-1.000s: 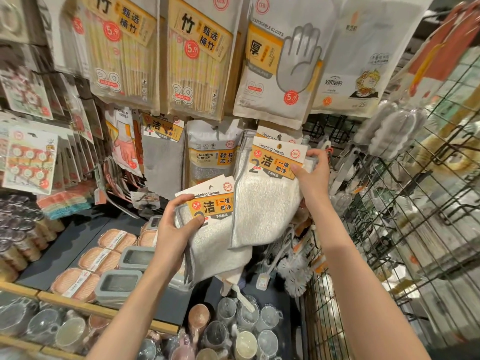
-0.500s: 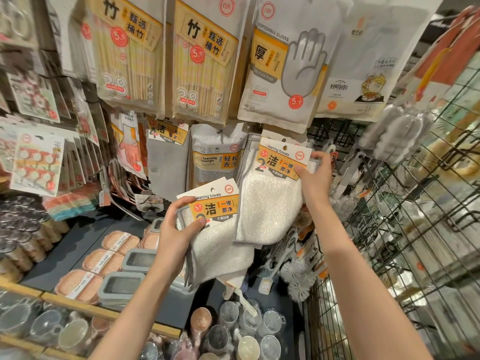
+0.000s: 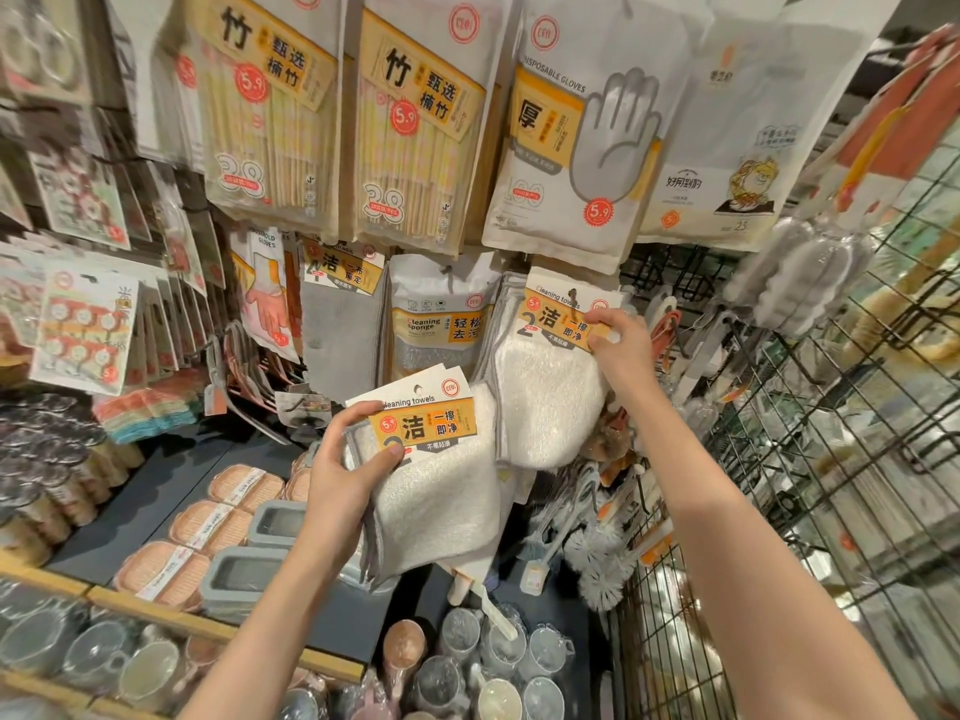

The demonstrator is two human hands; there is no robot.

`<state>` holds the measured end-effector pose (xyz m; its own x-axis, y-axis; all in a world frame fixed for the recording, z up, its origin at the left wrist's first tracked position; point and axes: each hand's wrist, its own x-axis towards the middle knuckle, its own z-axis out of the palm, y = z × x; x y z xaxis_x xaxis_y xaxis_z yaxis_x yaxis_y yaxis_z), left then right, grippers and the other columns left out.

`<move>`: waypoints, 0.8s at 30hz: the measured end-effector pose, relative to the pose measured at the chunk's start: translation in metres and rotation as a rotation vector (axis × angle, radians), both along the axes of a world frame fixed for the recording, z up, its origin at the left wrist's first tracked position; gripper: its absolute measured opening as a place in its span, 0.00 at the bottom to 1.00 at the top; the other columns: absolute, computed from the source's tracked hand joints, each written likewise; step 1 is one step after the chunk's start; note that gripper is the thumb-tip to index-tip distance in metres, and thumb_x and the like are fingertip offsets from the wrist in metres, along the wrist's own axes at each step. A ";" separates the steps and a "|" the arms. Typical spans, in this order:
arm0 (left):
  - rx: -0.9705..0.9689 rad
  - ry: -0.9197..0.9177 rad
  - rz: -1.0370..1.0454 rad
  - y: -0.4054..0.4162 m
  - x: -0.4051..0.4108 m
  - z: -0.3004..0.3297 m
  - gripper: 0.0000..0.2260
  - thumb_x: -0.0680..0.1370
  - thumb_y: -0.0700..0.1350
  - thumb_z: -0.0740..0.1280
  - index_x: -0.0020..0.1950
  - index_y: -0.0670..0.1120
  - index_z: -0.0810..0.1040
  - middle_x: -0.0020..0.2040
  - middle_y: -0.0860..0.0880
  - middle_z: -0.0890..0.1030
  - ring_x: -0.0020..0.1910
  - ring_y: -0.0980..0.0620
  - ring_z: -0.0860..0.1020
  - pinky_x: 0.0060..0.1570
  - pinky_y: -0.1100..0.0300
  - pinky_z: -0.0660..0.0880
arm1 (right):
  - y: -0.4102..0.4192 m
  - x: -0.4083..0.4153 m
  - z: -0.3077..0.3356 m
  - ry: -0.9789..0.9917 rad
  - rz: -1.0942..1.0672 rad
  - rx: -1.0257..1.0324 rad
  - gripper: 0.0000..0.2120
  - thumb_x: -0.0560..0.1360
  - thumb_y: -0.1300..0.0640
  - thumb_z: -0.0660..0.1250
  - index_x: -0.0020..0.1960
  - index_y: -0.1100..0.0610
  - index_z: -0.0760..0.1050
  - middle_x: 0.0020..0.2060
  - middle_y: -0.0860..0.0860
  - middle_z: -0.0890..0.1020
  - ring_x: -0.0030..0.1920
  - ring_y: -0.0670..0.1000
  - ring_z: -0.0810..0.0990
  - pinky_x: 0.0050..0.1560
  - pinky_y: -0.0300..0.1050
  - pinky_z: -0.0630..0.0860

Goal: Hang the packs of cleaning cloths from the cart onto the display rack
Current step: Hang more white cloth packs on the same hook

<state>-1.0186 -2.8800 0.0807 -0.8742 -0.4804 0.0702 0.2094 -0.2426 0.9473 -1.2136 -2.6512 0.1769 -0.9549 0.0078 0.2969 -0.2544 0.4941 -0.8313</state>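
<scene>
**Right-hand pack at the hook; spare packs waiting low left**

Right hand (image 3: 621,345) pinches the header card of the raised cloth pack (image 3: 545,402) at its right edge, thumb under, fingers curled over. The card's hang hole sits up and left of those fingers, on or at a dark hook tip, seating not resolvable. Pack's long axis hangs down. Left hand (image 3: 348,470) grips the spare packs (image 3: 431,491), thumb across the card, below and left. Disposable gloves bag (image 3: 566,148) crowds close above; wire cart (image 3: 831,459) to the right

shop aisle | black wire grid panel (image 3: 810,459) right; dark shelf (image 3: 171,475) below-left; even indoor light
</scene>
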 end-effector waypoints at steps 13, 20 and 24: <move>-0.049 0.000 0.029 -0.007 0.002 -0.003 0.26 0.69 0.38 0.75 0.60 0.60 0.75 0.64 0.44 0.77 0.63 0.41 0.76 0.60 0.41 0.75 | 0.003 0.005 0.005 -0.111 0.058 0.124 0.21 0.74 0.68 0.65 0.65 0.55 0.73 0.68 0.57 0.61 0.66 0.51 0.64 0.48 0.16 0.52; -0.086 -0.020 0.034 -0.007 0.005 -0.003 0.24 0.66 0.46 0.76 0.58 0.61 0.76 0.63 0.50 0.78 0.63 0.43 0.76 0.62 0.40 0.73 | 0.003 0.018 0.010 -0.163 0.067 0.151 0.23 0.74 0.64 0.68 0.67 0.50 0.72 0.73 0.56 0.52 0.75 0.56 0.51 0.72 0.43 0.50; -0.090 -0.019 0.037 -0.007 0.006 -0.005 0.23 0.69 0.40 0.76 0.58 0.61 0.76 0.63 0.48 0.78 0.63 0.43 0.76 0.62 0.40 0.73 | 0.006 0.030 0.007 -0.154 0.086 0.146 0.23 0.74 0.61 0.69 0.66 0.49 0.71 0.73 0.57 0.50 0.75 0.56 0.49 0.73 0.49 0.51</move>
